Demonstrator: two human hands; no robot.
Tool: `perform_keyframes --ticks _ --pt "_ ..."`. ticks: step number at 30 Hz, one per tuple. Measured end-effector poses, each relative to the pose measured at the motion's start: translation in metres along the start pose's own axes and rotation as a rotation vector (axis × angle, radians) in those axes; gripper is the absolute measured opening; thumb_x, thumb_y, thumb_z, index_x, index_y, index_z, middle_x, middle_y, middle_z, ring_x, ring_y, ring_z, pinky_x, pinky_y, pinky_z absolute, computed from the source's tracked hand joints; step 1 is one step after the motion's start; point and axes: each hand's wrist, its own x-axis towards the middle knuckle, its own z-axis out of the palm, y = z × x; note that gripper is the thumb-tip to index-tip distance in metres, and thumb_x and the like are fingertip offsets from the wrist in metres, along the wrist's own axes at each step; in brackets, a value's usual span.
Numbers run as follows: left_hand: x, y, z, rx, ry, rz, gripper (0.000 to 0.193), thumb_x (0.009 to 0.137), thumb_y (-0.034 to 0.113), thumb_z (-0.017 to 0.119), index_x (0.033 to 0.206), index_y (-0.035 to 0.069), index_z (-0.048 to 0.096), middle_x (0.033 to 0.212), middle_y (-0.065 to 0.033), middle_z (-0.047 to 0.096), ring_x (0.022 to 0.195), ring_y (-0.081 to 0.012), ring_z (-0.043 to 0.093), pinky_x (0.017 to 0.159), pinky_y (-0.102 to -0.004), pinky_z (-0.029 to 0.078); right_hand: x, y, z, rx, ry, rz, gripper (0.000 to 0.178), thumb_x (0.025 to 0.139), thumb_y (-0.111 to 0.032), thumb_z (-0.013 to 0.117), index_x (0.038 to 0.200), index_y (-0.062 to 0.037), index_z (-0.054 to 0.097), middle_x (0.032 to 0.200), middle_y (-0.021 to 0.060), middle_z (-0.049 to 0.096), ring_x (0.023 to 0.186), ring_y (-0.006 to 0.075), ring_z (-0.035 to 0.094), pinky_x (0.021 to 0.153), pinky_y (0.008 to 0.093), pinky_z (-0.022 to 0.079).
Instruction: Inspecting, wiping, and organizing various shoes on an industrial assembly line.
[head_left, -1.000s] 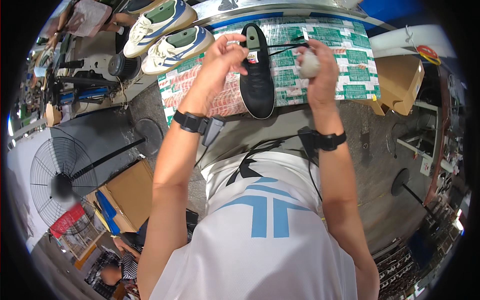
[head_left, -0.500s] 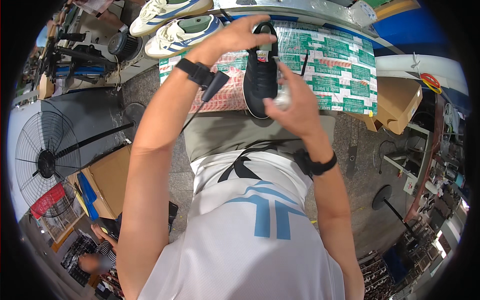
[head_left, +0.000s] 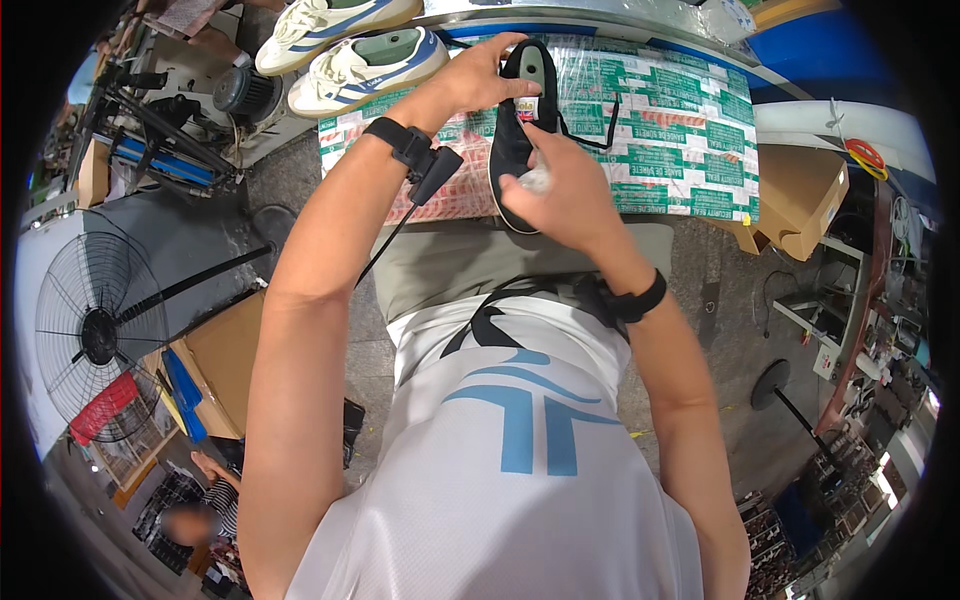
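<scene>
A black sneaker (head_left: 508, 150) with a pale sole edge lies on the taped surface, its heel away from me and its toe toward me. My left hand (head_left: 488, 78) grips it by the heel collar, thumb and fingers on the rim. Over its front half lies my right hand (head_left: 568, 192), fingers bent around a whitish crumpled wad (head_left: 537, 180) and thumb near the toe. That hand hides much of the lacing area. A loose black lace (head_left: 612, 125) trails to the right of the shoe. The grey insole and a label on the tongue show.
The work surface (head_left: 690, 150) is covered in green and white tape. Two cream sneakers with blue stripes (head_left: 370, 72) stand at its far left. An open cardboard box (head_left: 800, 200) is on the right, a floor fan (head_left: 98, 335) on the left. Another person sits lower left.
My left hand has closed on the heel collar. My right hand has moved left over the shoe. The lace now spreads out to the right.
</scene>
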Motion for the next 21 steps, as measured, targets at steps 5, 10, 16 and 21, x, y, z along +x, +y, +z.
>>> perform_keyframes --ticks 5,10,16,21 --pt "-0.001 0.006 -0.001 0.069 0.038 0.017 0.097 0.09 0.044 0.094 0.168 0.016 0.045 0.151 -0.0259 0.064 0.112 -0.0297 0.072 0.086 -0.041 0.063 0.005 -0.003 -0.008 0.397 -0.08 0.209 0.075 0.086 -0.038 0.083 0.14 0.0109 0.067 0.121 0.0295 0.076 0.112 0.0434 0.074 0.1 0.045 0.058" --pt "-0.001 0.008 -0.004 0.101 0.039 0.0 0.095 0.088 0.042 0.096 0.165 0.013 0.048 0.147 -0.0256 0.068 0.132 -0.0363 0.068 0.1 -0.0446 0.061 -0.02 -0.014 0.016 0.184 -0.044 0.089 0.081 0.083 -0.038 0.086 0.14 0.0156 0.063 0.111 0.0293 0.073 0.106 0.0479 0.071 0.094 0.0498 0.057" --pt "0.002 0.012 -0.004 0.102 -0.002 -0.009 0.093 0.088 0.04 0.095 0.163 0.01 0.05 0.146 -0.0213 0.07 0.124 -0.0318 0.073 0.103 -0.0422 0.059 -0.018 -0.016 -0.002 0.302 -0.07 0.115 0.077 0.084 -0.04 0.082 0.141 0.009 0.066 0.119 0.0312 0.073 0.114 0.0455 0.071 0.099 0.0486 0.057" --pt "0.003 0.012 -0.005 0.064 0.008 0.007 0.096 0.089 0.036 0.096 0.165 0.006 0.047 0.149 -0.0252 0.067 0.136 -0.0319 0.067 0.111 -0.0417 0.055 -0.012 -0.033 0.055 0.21 -0.336 -0.116 0.075 0.082 -0.044 0.08 0.137 0.0056 0.07 0.124 0.0298 0.074 0.116 0.0452 0.072 0.099 0.0501 0.058"
